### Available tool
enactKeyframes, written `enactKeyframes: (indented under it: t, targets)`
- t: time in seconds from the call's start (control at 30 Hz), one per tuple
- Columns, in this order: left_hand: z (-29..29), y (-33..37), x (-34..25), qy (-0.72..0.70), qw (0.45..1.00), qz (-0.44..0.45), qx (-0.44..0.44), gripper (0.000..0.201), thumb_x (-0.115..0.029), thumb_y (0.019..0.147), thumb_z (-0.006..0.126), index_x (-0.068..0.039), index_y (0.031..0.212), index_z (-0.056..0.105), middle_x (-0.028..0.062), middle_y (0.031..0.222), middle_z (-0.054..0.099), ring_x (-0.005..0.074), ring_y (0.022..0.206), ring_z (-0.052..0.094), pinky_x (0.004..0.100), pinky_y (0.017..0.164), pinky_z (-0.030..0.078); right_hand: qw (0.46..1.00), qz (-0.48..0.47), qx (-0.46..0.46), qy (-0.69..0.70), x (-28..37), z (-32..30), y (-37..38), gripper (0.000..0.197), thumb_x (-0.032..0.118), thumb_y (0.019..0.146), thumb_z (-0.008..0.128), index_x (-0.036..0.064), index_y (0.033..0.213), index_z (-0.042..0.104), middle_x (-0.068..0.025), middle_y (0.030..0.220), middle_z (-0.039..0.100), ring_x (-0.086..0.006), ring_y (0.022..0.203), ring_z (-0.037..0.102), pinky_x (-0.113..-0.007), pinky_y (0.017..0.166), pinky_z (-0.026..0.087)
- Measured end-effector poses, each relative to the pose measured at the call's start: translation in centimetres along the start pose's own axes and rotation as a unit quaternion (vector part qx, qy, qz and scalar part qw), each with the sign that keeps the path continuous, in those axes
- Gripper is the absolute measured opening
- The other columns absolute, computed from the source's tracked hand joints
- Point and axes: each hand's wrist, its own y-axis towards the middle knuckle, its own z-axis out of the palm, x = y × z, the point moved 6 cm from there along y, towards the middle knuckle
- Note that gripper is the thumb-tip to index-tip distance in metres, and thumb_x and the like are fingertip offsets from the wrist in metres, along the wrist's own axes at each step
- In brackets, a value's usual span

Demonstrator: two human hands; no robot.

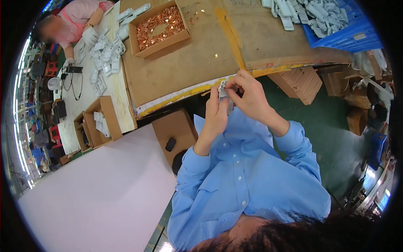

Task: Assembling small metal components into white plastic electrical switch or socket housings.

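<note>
Just past the table's near edge, my left hand is closed round a small white plastic housing, held upright. Metal or light-coloured parts show at its upper end, too small to make out. My right hand meets it from the right, with thumb and forefinger pinched together against the housing's top. Whatever sits between those fingertips is hidden. Beyond the hands, on the cardboard-covered tabletop, stands an open cardboard box full of small copper-coloured metal pieces.
A blue crate at the far right holds white plastic housings, some spilling beside it. At the far left, a gloved co-worker leans over a pile of white housings. Cartons and a white panel stand to my left.
</note>
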Motion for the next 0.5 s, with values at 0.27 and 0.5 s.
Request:
enactKeyframes:
  t: [0.27, 0.5]
  targets:
    - [-0.3, -0.5, -0.4, -0.037, 0.998, 0.032, -0.031, 0.029, -0.009, 0.094, 0.044, 0.001, 0.119, 0.054, 0.0091, 0.092, 0.066, 0.0113, 0.075, 0.063, 0.0249, 0.065, 0.049, 0.995, 0.061, -0.012, 0.072, -1.1, 0.0, -0.2, 0.027, 0.009, 0.079, 0.073, 0.0044, 0.099, 0.055, -0.0084, 0.084, 0.054, -0.0202, 0.063, 0.051, -0.031, 0.06, 0.046]
    - [-1.2, -0.4, 1.1, 0.033, 0.997, 0.004, -0.068, 0.025, -0.013, 0.098, 0.045, 0.001, 0.114, 0.058, 0.0061, 0.085, 0.067, 0.01, 0.072, 0.06, 0.0261, 0.066, 0.049, 0.999, 0.012, -0.03, -0.007, -0.2, 0.7, -0.8, 0.017, 0.011, 0.084, 0.067, 0.0046, 0.093, 0.056, -0.0106, 0.086, 0.06, -0.0261, 0.071, 0.063, -0.036, 0.06, 0.049]
